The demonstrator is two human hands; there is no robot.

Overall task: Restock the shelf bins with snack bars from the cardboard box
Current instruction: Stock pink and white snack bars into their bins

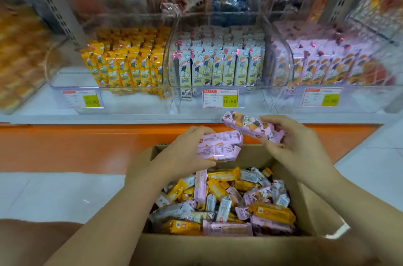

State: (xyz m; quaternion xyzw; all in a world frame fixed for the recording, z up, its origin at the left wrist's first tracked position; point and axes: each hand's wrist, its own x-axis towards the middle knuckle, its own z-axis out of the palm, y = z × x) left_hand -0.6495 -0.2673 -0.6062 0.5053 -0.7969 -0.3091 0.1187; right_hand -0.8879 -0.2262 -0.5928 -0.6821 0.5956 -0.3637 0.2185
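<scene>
Left hand gripping pink stack, right hand gripping pink bar, above box

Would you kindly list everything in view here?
open cardboard box: one, brown, below shelf
loose wrapped snack bars: many, yellow, pink, white, in box
upright yellow bars: many, yellow, left clear bin
upright white bars: many, white, middle bin
upright pink bars: many, pink, right bin
price tags: three, white-green, bin fronts
stacked pink bars: about two, pink, left hand
single pink bar: one, pink, right hand
left hand: grips the stack
right hand: grips the single bar
</scene>
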